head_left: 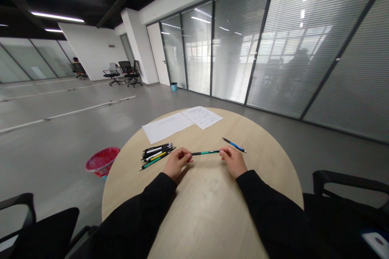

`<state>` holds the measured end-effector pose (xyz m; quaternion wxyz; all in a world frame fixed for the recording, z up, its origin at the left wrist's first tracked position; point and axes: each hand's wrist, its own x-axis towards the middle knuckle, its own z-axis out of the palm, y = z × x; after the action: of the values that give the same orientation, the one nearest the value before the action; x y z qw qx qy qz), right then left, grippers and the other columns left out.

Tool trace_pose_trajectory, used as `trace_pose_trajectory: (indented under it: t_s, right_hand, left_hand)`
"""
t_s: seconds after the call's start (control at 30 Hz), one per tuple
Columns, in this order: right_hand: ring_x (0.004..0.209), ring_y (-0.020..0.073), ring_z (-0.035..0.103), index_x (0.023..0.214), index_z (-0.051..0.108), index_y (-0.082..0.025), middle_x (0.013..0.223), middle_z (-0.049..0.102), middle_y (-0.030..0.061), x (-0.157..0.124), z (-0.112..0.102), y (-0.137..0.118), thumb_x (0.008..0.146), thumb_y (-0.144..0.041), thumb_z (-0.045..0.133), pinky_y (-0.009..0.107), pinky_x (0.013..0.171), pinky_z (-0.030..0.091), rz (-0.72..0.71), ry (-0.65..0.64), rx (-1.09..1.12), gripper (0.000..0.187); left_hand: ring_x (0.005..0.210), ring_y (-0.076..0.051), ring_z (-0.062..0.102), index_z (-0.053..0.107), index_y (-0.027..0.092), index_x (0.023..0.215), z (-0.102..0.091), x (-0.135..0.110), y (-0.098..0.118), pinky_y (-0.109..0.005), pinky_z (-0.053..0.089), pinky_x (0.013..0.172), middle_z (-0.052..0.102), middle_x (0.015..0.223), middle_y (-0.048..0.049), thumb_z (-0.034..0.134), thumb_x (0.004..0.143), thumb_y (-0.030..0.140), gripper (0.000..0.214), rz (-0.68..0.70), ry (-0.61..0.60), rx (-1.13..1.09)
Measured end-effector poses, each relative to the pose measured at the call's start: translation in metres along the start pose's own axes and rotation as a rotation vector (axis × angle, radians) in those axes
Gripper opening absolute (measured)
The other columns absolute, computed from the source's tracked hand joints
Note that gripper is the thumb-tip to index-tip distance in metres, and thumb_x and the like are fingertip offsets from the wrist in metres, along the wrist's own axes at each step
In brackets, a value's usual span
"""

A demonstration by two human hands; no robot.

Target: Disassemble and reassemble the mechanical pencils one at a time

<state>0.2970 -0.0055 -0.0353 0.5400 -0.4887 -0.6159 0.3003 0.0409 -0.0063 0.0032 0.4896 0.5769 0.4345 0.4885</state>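
Note:
A green and black pen [208, 152] is held level just above the table between my two hands. My left hand [178, 162] pinches its dark end, and my right hand [233, 161] pinches the other end, which is partly hidden by the fingers. Beyond my right hand a blue pen [234, 144] lies slantwise on the table, apart from it. To the left of my left hand lies a pile of several pens [156, 154], mostly black, with white, yellow and green ones among them.
Two printed sheets of paper [167, 127] lie on the far side of the round wooden table [209, 210]. A red bin [103, 162] stands on the floor to the left. Black chairs [349, 206] flank the table on both sides.

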Motion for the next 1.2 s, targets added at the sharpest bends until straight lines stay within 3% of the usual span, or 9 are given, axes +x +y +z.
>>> trace_pose_trajectory:
  t_s: [0.77,1.2]
  right_hand:
    - [0.066,0.0178,0.064,0.081,0.064,-0.018,0.072,0.066,0.0038,-0.002,-0.001,-0.004,0.09,-0.042,0.053,0.027,0.059,0.051,-0.021,-0.027,-0.044,0.027]
    - [0.056,0.0145,0.054,0.072,0.055,-0.02,0.064,0.06,-0.0006,-0.002,-0.004,-0.013,0.09,-0.033,0.048,0.025,0.057,0.04,-0.072,-0.052,-0.169,0.023]
  left_hand:
    - [0.062,-0.014,0.064,0.062,0.014,0.077,0.001,-0.002,0.002,-0.027,0.052,0.062,0.067,0.065,-0.0018,0.077,0.071,0.038,0.029,0.01,0.008,0.001]
    - [0.06,-0.013,0.063,0.062,0.014,0.075,0.0,0.0,-0.001,-0.025,0.049,0.059,0.066,0.063,-0.0013,0.076,0.071,0.039,0.029,0.019,0.004,-0.001]
